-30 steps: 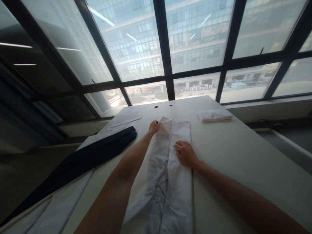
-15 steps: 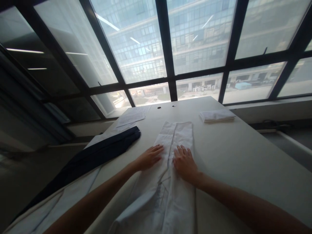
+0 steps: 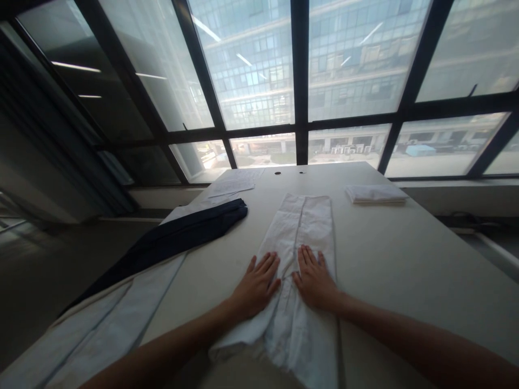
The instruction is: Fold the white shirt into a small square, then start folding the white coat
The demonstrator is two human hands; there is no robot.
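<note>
Through the head view, I watch the left hand (image 3: 256,286) and right hand (image 3: 316,281) rest flat, fingers extended and gripping nothing, on a white garment (image 3: 290,310) lying lengthwise on a pale table (image 3: 381,270). I judge the cloth light, limp, easily creased, best pinched at its far corners.

Navy garment (image 3: 174,237), paper sheets (image 3: 234,185), folded white cloth (image 3: 376,194), black-framed windows (image 3: 251,70)

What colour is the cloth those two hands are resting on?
The cloth is white, looking greyish toward its near end; the head view shows it best.
</note>
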